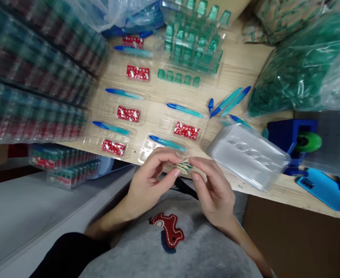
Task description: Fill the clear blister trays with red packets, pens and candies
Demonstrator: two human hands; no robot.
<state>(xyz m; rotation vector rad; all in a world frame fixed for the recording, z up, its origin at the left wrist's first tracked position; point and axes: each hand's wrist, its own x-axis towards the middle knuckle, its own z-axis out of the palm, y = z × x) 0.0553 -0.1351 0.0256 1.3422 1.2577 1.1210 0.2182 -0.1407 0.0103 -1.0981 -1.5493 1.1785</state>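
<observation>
My left hand [152, 179] and my right hand [216, 189] meet at the table's front edge. Between their fingertips they pinch a small bundle of pale yellow and green strips [183, 166], whose exact kind is too small to tell. Just beyond my left hand lies a clear plastic blister tray [144, 150] with a blue pen [166, 143] in it. Farther back, a similar tray holds a blue pen [185, 110] and a red patterned packet [186, 130]. A stack of clear blister trays [245, 154] rests right of my right hand.
Filled packs [33, 112] are stacked at the left. More trays with red packets [113, 147] lie left of centre. Green plastic pieces [191, 46] stand at the back, loose pens [230, 102] nearer. A green-filled bag [297, 65], tape dispenser [285, 135] and blue phone [324, 189] occupy the right.
</observation>
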